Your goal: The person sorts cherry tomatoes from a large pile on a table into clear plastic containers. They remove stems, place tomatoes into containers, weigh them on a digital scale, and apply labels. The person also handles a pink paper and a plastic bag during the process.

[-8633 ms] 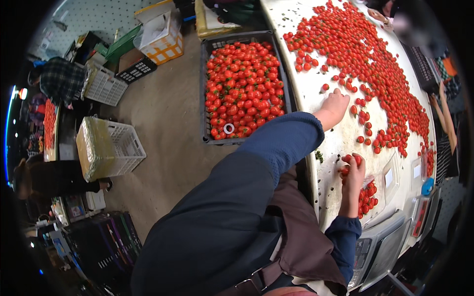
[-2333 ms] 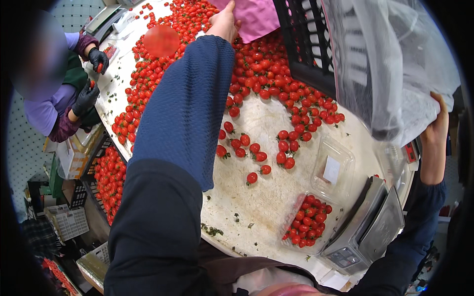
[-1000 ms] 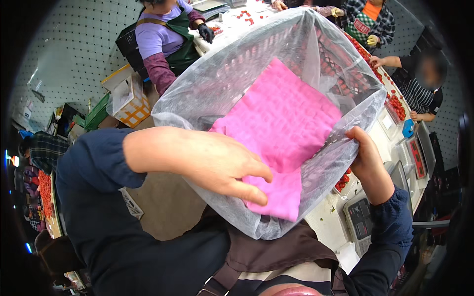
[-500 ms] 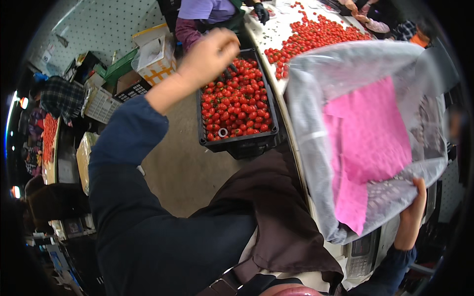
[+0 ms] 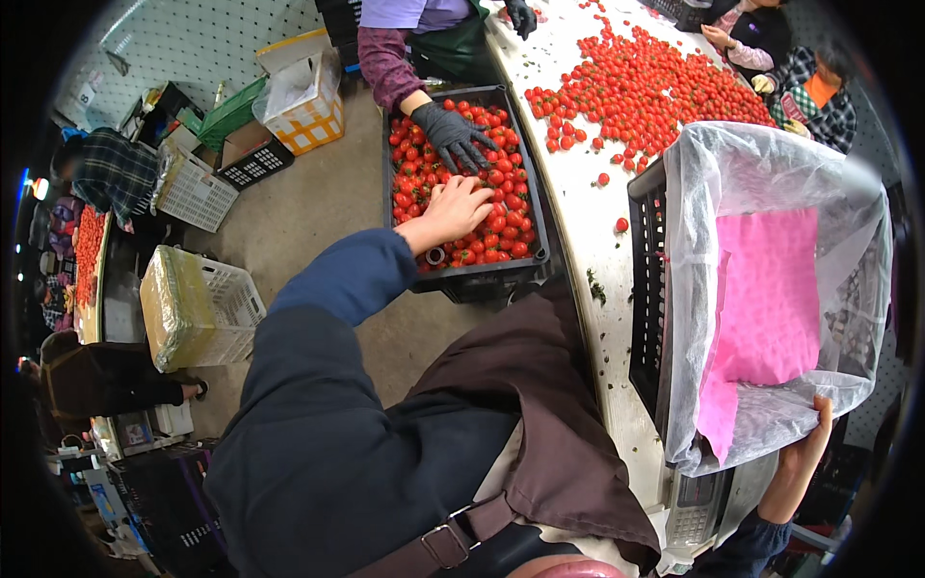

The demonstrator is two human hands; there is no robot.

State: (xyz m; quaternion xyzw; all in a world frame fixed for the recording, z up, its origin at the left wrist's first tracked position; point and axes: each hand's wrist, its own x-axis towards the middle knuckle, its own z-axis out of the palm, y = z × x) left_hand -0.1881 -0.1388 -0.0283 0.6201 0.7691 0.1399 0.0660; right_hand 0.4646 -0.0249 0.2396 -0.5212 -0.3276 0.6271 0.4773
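1. The left hand (image 5: 451, 207) lies palm down on a heap of tomatoes (image 5: 508, 200), its fingers loosely spread and set wide.
2. Those tomatoes fill a black crate (image 5: 491, 271); they surround the left hand's fingers and reach to the crate's far end beyond it.
3. Just ahead of the left hand's fingertips, a co-worker's black-gloved hand (image 5: 453, 137) rests on the same heap, fingers fanned out; the two are so close that it is hard to say whether they touch.
4. A small white ring (image 5: 441, 256) sits below the left wrist, near the crate's near edge.
5. The right hand (image 5: 805, 453), well apart from the left, is closed on the near edge of a lined crate (image 5: 647, 289), its fingers over the rim.
6. Beyond and to the left of that grip, a translucent white liner (image 5: 692, 279) covers the lined crate's walls and folds over its edge; within lies a pink sheet (image 5: 771, 299), whose lower corner hangs toward the near rim.
7. Left of and below the right hand is a scale (image 5: 696, 501), partly hidden by the lined crate.
8. Between the two hands runs a white table (image 5: 578, 202), with dark green scraps (image 5: 595, 287) along its edge, to the right of the left hand.
9. Farther ahead of both hands, a broad tomato pile (image 5: 665, 91) spreads across the table.
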